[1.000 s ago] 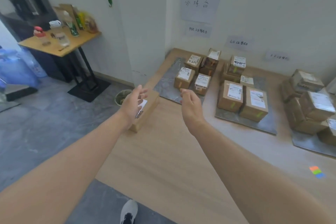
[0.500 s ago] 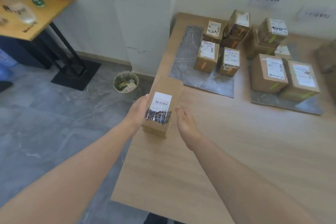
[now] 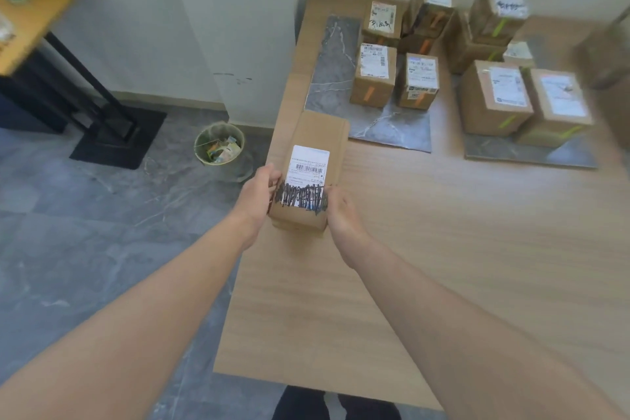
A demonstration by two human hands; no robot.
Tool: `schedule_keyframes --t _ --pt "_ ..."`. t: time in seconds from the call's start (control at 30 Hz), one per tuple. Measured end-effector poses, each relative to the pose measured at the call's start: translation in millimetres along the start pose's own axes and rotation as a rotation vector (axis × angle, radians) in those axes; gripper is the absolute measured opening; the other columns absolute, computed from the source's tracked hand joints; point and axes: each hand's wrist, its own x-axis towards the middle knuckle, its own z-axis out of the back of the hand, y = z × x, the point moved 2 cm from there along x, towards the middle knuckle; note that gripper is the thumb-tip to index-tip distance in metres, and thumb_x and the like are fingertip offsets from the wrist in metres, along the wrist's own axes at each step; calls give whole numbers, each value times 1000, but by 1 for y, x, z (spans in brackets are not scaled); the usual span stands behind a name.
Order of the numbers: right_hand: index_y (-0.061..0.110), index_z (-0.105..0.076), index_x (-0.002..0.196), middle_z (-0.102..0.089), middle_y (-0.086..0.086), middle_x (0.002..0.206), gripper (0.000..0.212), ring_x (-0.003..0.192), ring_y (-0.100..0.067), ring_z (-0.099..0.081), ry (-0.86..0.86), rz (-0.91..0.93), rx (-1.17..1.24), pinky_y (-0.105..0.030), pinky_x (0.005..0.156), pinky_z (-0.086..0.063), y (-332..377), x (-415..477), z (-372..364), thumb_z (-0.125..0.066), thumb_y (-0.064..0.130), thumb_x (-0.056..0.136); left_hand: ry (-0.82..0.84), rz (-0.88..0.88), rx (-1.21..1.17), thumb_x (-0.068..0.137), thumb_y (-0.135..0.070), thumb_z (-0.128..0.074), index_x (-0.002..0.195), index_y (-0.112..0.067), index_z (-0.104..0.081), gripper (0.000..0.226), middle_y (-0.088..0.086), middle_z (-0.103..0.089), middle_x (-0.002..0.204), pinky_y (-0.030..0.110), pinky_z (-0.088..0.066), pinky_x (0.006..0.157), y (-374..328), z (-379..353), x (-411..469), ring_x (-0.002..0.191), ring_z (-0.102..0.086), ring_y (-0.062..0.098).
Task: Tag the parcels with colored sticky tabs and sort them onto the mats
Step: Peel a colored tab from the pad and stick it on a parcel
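Step in hand looks like checking the label: both hands are holding the long brown cardboard parcel w/ a white scribbled-over label point(image 3: 313, 160) at the light wooden worktop point(image 3: 426, 266) edge; lifted or resting, can't tell. Left hand point(image 3: 257, 196) fingers point(image 3: 272, 177) are curling round its left side; right hand point(image 3: 342, 215) is gripping the right side, fingertips hidden. No tab is showing on it, so next prob. needs one stuck on, then a carry to the grey marbled mat point(image 3: 335, 78) just beyond the fingers, beside the orange-tabbed small brown boxes point(image 3: 373, 75).

Parcel point(image 3: 317, 135), earlier side-on in L hand point(image 3: 258, 196) alone, now label-up w/ R hand point(image 3: 342, 218) also on it
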Motion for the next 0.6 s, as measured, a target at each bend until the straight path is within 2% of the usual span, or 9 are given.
schedule_keyframes --t 0.03,0.1,0.23,0.33,0.43,0.5,0.6 --pt "12 -65 108 -66 12 91 30 80 -6 -57 -29 18 9 -10 57 -42 6 -7 9 -39 26 103 17 -6 -17 105 -43 -32 116 -21 -63 39 -13 -68 104 24 -48 81 -8 -8 -8 96 -63 6" --pt "13 -65 109 -63 13 90 29 79 -5 -55 -77 52 14 -15 62 -42 16 -20 31 -40 25 103 40 -25 -23 106 -40 -30 122 -17 -61 42 -13 -67 99 27 -48 82 -24 -24 -27 90 -64 7" --pt "17 -63 104 -62 12 88 25 80 -7 -53 -159 90 13 -25 69 -41 36 -48 85 -40 28 102 88 -77 2 106 -40 -33 122 -17 -60 39 -10 -66 100 30 -51 79 -53 -67 -66 86 -64 10" --pt "19 -62 104 -63 13 92 24 83 -4 -55 -180 162 -7 -25 72 -42 44 -64 131 -40 29 103 105 -134 27 104 -37 -36 112 -17 -63 34 -5 -65 96 32 -52 73 -70 -106 -93 78 -61 13" --pt "20 -64 109 -64 15 95 27 90 -6 -58 -192 216 -9 -27 74 -42 41 -77 182 -39 29 102 127 -151 38 104 -39 -36 94 -21 -65 35 -2 -64 89 34 -51 73 -73 -153 -120 76 -58 18" --pt "22 -64 111 -64 16 97 27 89 -4 -58 -188 217 0 -28 73 -42 31 -84 219 -40 28 101 140 -148 65 101 -39 -37 89 -20 -69 40 0 -65 85 35 -52 74 -64 -190 -136 74 -58 20" --pt "19 -63 110 -64 16 95 28 86 -5 -57 -164 214 -21 -28 72 -42 9 -94 280 -38 28 100 112 -124 50 96 -33 -39 85 -19 -69 35 -1 -66 81 33 -52 67 -35 -249 -155 69 -58 20"
